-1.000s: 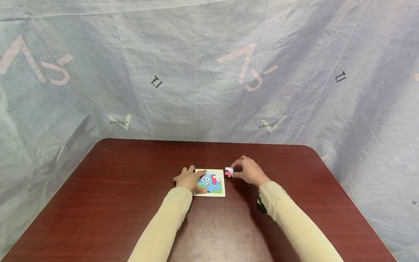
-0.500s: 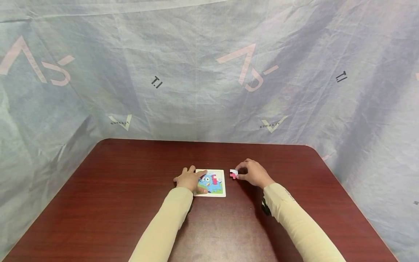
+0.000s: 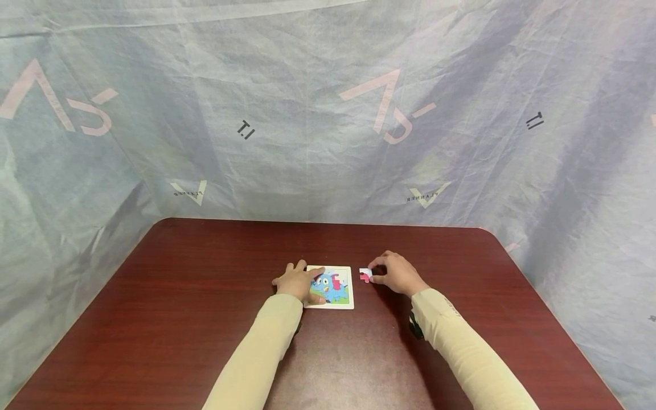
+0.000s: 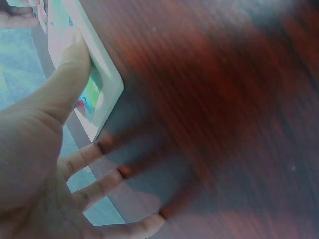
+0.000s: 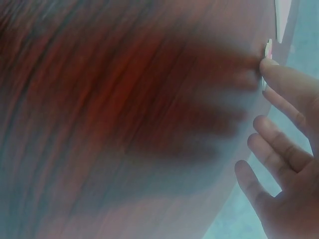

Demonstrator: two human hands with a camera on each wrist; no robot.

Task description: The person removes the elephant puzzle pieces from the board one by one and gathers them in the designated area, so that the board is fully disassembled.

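A small white-framed jigsaw puzzle (image 3: 338, 292) with a blue cartoon animal lies flat on the table. White backing shows in its upper right corner, beside a pink patch. My left hand (image 3: 294, 283) rests over the puzzle's left side with fingers spread. Its thumb (image 4: 76, 55) lies on the puzzle, while the other fingertips touch the table. Just right of the frame, my right hand (image 3: 400, 275) pinches a pink-and-white puzzle piece (image 3: 365, 274) between thumb and index finger. The right wrist view shows only a sliver of that piece (image 5: 269, 49), with the remaining fingers spread loosely.
The dark red wooden table (image 3: 215, 341) has rounded far corners. A grey printed cloth (image 3: 307, 114) hangs behind it and along both sides. Something dark (image 3: 415, 326) shows under the right wrist.
My right hand has drawn the puzzle piece a little to the right and slightly nearer me, away from the frame. The left hand and puzzle look unmoved.
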